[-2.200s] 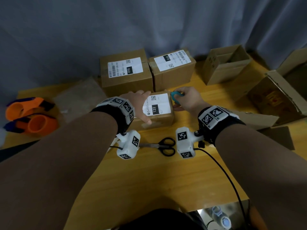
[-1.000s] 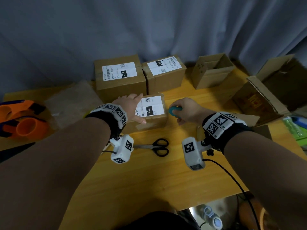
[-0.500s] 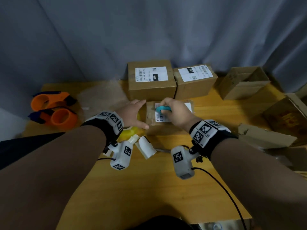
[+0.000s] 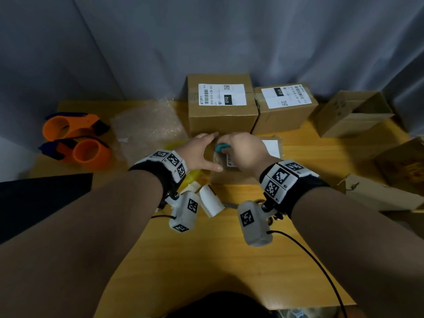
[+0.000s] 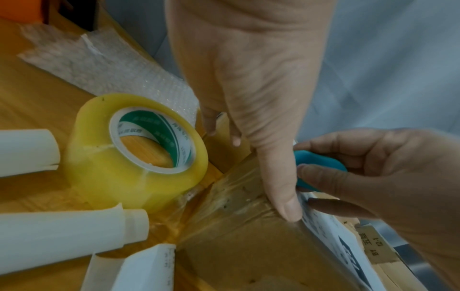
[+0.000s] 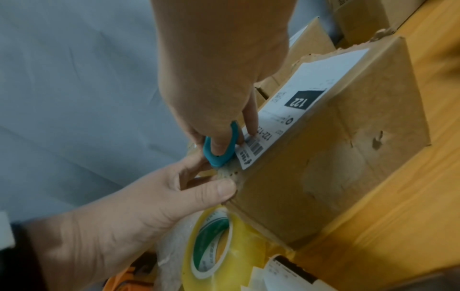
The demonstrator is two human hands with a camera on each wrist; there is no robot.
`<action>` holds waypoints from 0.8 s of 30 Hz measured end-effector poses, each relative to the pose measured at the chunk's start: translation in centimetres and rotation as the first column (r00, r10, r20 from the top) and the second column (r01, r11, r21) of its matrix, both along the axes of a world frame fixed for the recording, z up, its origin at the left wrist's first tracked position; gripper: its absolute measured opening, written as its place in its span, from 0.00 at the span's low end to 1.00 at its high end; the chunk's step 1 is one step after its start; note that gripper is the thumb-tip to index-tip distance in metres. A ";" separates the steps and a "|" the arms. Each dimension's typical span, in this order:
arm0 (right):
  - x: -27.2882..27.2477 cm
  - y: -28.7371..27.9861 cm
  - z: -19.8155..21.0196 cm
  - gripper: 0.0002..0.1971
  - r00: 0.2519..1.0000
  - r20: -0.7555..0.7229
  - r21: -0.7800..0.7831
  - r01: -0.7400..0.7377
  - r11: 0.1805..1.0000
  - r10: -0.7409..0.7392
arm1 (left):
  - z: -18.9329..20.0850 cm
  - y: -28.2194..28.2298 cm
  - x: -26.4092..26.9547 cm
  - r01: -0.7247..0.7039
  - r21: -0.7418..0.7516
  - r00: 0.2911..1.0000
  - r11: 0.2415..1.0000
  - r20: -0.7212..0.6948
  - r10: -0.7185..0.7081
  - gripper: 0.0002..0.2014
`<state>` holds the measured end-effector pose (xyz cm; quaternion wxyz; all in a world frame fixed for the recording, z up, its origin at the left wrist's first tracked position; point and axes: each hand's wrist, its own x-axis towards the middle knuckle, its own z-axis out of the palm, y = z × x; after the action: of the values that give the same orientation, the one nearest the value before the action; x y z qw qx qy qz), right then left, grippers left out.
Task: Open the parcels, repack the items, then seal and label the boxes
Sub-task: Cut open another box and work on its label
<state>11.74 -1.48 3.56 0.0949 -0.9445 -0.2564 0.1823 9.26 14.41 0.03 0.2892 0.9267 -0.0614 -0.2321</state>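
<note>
The small brown parcel (image 4: 231, 180) with the "122" label (image 6: 302, 98) lies mid-table in front of me. My left hand (image 4: 202, 150) holds its left end, thumb (image 5: 281, 187) along the taped near edge and the other fingers over the far side. My right hand (image 4: 245, 152) pinches a small teal cutter (image 4: 221, 147) between thumb and fingers. The cutter's tip (image 6: 216, 157) touches the taped top of the parcel (image 6: 336, 157) just beside the label's barcode end, next to my left thumb. The blade itself is hidden.
Two sealed "010" boxes (image 4: 220, 115) (image 4: 284, 115) stand right behind the parcel. An open empty box (image 4: 351, 113) and a torn carton (image 4: 401, 166) sit at right. Orange tape dispensers (image 4: 75, 141), bubble wrap (image 4: 146, 127), a yellow tape roll (image 5: 134, 147) and white label rolls (image 5: 62, 236) lie at left.
My right hand has carried the cutter from the parcel's right side across to its left end. My left hand went from lying on top to holding that end. My view has swung left.
</note>
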 end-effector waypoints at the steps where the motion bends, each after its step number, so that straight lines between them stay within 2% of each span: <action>1: 0.0 0.1 0.0 0.21 1.000 0.000 -0.024 -0.019 1.000 0.019 | -0.1 0.0 0.0 -0.004 -0.007 1.000 1.000 -0.003 0.004 0.51; 4: -0.1 0.6 0.1 0.24 0.995 0.025 -0.112 -0.091 0.989 0.094 | -0.1 0.1 0.0 -0.009 -0.014 1.000 1.000 -0.010 0.008 0.51; 10: 0.4 0.7 0.7 0.23 0.969 0.053 -0.228 -0.224 0.948 0.242 | 0.0 0.0 -0.1 0.011 0.027 1.000 1.000 -0.009 -0.010 0.51; 17: 0.8 -0.3 1.1 0.25 0.965 0.014 -0.296 -0.245 0.923 0.261 | -0.3 0.2 0.0 0.014 0.094 0.999 0.996 -0.039 -0.011 0.53; 24: 1.0 -2.0 0.9 0.21 0.968 0.045 -0.323 -0.219 0.921 0.246 | -0.2 0.1 -0.1 0.008 0.097 0.999 0.995 -0.052 -0.003 0.52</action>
<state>12.76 -3.44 4.43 -0.0905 -0.9171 -0.3381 0.1908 9.20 14.47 -0.16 0.2447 0.9332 -0.0453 -0.2594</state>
